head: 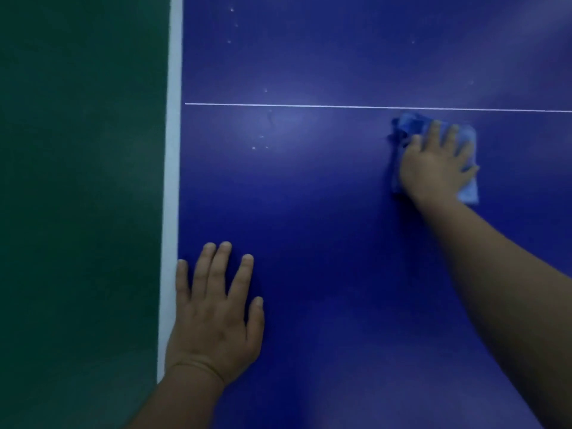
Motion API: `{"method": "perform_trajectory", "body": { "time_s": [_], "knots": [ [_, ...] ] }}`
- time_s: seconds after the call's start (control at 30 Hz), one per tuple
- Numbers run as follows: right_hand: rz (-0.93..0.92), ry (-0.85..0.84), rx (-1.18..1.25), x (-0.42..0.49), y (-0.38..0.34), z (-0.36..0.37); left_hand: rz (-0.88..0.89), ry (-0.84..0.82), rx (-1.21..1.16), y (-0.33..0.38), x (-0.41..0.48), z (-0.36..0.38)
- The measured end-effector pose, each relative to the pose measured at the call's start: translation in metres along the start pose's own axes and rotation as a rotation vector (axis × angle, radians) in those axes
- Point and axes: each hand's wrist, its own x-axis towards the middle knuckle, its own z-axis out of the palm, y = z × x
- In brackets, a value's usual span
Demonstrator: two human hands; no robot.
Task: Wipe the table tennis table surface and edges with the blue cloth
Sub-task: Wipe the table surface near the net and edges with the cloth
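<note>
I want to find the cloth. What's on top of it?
The right hand lies flat on the blue cloth, pressing it onto the table. Only the cloth's edges show; its middle is covered by the hand.

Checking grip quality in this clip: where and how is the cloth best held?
Probably the cloth's bunched left part, pinched from the left: it is crumpled into folds, while the rest lies flat under the right hand on the table.

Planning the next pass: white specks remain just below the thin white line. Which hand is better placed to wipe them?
The right hand: it presses the blue cloth flat on the table, level with the specks. The left hand lies bare by the white edge band.
</note>
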Motion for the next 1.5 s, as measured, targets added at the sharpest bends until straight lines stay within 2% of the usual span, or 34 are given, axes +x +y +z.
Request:
{"method": "perform_trajectory", "body": {
  "time_s": [0.07, 0.1, 0.17, 0.27, 0.3, 0.37, 0.43, 0.5, 0.6, 0.67, 0.73, 0.83, 0.87, 0.93, 1.0, 1.13, 1.2, 1.27, 1.37, 1.43, 1.47, 1.5],
  "knots": [
    [0.147, 0.011, 0.046, -0.010, -0.024, 0.002, 0.005, -0.011, 0.009, 0.000, -0.001, 0.001],
    [0.124, 0.029, 0.051, -0.027, -0.051, 0.010, 0.007, -0.016, 0.009, -0.001, -0.002, 0.000],
    [-0.139, 0.007, 0.046, -0.080, -0.122, 0.031, 0.007, -0.018, 0.013, -0.001, -0.001, -0.001],
    [-0.761, -0.097, 0.034, -0.184, -0.216, 0.061, 0.031, -0.036, 0.020, -0.003, -0.002, 0.000],
    [-0.917, -0.159, 0.003, -0.206, -0.232, 0.063, 0.038, -0.049, 0.027, -0.004, -0.001, 0.000],
    [-1.056, -0.211, -0.004, -0.205, -0.232, 0.060, 0.028, -0.056, 0.037, -0.004, -0.001, 0.000],
    [-1.007, -0.119, -0.049, -0.171, -0.201, 0.056, 0.010, -0.040, 0.021, -0.004, -0.001, -0.001],
    [-0.753, -0.022, -0.083, -0.117, -0.157, 0.047, 0.015, -0.036, 0.016, -0.003, -0.002, -0.001],
    [-0.261, -0.017, 0.005, -0.059, -0.117, 0.029, 0.015, -0.057, 0.009, -0.003, -0.002, -0.001],
    [-0.133, -0.034, 0.029, -0.067, -0.140, 0.033, 0.015, -0.067, 0.024, -0.003, -0.001, -0.001],
    [-0.321, -0.026, 0.015, -0.106, -0.183, 0.043, 0.013, -0.073, 0.018, -0.003, 0.001, -0.002],
    [-0.880, -0.149, -0.015, -0.178, -0.236, 0.055, -0.002, -0.089, 0.000, -0.003, 0.002, -0.002],
    [-1.016, -0.203, -0.045, -0.192, -0.240, 0.056, -0.007, -0.097, -0.005, -0.003, 0.002, -0.003],
    [-1.133, -0.216, -0.090, -0.184, -0.230, 0.053, -0.009, -0.110, -0.006, -0.003, 0.002, -0.004],
    [-0.998, -0.124, -0.130, -0.153, -0.206, 0.050, -0.002, -0.123, 0.007, -0.001, 0.003, -0.005],
    [-0.291, -0.052, -0.027, -0.089, -0.129, 0.030, 0.010, -0.148, -0.028, -0.003, 0.003, -0.004],
    [-0.093, -0.044, -0.008, -0.096, -0.127, 0.029, 0.022, -0.171, -0.035, -0.004, 0.003, -0.005],
    [-0.162, -0.036, -0.025, -0.121, -0.158, 0.039, 0.024, -0.189, -0.032, -0.002, 0.003, -0.009],
    [-0.585, -0.084, -0.052, -0.176, -0.204, 0.051, 0.062, -0.237, -0.116, -0.007, 0.003, -0.015],
    [-0.787, -0.118, -0.072, -0.192, -0.199, 0.049, 0.077, -0.271, -0.222, -0.014, 0.004, -0.020],
    [-0.787, -0.100, -0.071, -0.189, -0.190, 0.047, 0.070, -0.266, -0.276, -0.022, 0.005, -0.024],
    [-0.693, -0.069, -0.068, -0.184, -0.184, 0.046, 0.054, -0.231, -0.326, -0.034, 0.009, -0.027]
  ]
}}
